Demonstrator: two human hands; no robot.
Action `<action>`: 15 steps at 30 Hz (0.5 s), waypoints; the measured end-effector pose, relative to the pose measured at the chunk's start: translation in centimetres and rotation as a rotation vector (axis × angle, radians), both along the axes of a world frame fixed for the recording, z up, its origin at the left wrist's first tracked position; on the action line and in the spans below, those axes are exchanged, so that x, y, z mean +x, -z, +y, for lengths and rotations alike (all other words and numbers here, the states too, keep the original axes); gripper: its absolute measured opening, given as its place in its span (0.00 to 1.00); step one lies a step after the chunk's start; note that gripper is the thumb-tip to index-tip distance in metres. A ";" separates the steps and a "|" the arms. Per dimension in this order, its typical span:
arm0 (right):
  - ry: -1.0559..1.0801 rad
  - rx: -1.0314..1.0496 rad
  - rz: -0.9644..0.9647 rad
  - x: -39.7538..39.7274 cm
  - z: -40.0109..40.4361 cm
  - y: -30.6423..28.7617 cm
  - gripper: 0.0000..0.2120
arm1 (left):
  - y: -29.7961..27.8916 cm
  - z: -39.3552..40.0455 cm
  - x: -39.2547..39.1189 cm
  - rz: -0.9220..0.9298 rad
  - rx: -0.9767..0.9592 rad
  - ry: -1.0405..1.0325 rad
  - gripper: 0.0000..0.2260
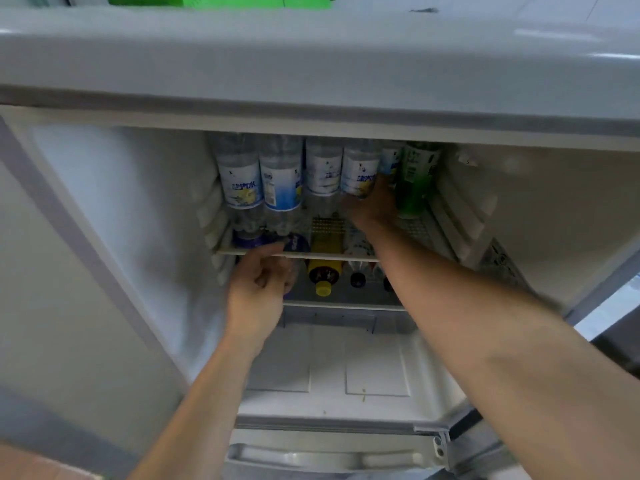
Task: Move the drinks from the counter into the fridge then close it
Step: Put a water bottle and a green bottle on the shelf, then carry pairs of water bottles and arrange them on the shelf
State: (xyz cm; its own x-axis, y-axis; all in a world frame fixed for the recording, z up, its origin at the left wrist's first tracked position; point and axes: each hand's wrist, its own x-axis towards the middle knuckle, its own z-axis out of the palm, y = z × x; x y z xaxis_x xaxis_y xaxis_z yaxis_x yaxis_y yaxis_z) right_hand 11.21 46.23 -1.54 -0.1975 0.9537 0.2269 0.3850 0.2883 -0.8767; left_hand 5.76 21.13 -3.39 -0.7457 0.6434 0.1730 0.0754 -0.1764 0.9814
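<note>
- Fridge [104, 209]: door open.
- Shelf [298, 255]: bottles [280, 181] at back, front edge bare.
- Right hand [372, 207]: fingers round one bottle.
- Left hand [258, 289]: under shelf edge, fingers curled on purple bottle [292, 271].

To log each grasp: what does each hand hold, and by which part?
The right hand grips a clear water bottle by its lower body on the upper shelf. The left hand holds a purple-labelled bottle below; which part is hidden.

water bottles [280, 181] upright, fridge [104, 209] open
</note>
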 end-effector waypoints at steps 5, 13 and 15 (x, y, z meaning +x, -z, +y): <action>0.031 -0.001 0.101 -0.4 0.8 0.8 0.38 | 3.8 -4.5 0.0 0.062 -0.088 -0.087 0.11; 0.035 0.039 0.028 0.8 -1.7 0.3 0.27 | 5.6 -7.6 0.6 0.043 -0.148 -0.092 0.09; 0.048 0.105 0.002 1.5 -3.5 0.2 0.20 | 6.0 -8.8 0.8 0.025 -0.156 -0.081 0.09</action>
